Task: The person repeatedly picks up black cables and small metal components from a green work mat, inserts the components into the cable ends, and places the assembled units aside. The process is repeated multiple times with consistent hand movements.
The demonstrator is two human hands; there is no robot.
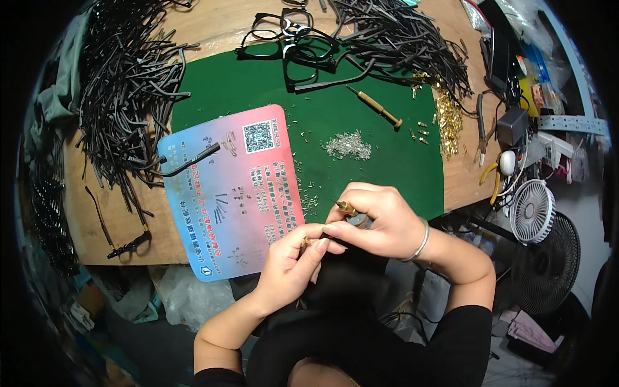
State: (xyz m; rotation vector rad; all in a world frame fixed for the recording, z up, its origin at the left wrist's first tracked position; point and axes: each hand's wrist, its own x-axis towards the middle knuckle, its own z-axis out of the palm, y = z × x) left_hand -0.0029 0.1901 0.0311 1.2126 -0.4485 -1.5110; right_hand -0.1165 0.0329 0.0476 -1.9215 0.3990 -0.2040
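Both hands meet over the near edge of the green mat (pixel 387 177). Pinched in my left hand (pixel 284 264) is a small gold-coloured metal part (pixel 305 243), mostly covered by the fingers. Curled around a short brass screwdriver (pixel 347 208) is my right hand (pixel 390 216); the tool's thin tip points up and left, away from the left hand. The right thumb touches the left fingertips, and what lies between them is too small to make out. Beyond the hands lies a heap of tiny silver screws (pixel 347 146). A second brass screwdriver (pixel 379 109) rests farther back.
Dark eyeglass temples are heaped at the left (pixel 132 97) and far right (pixel 406 45). Black glasses frames (pixel 309 50) lie between them. Gold-coloured parts (pixel 449 119) are piled at right, near pliers (pixel 493 180) and a white fan (pixel 532 211). A blue-pink printed mat (pixel 222 261) holds loose small parts.
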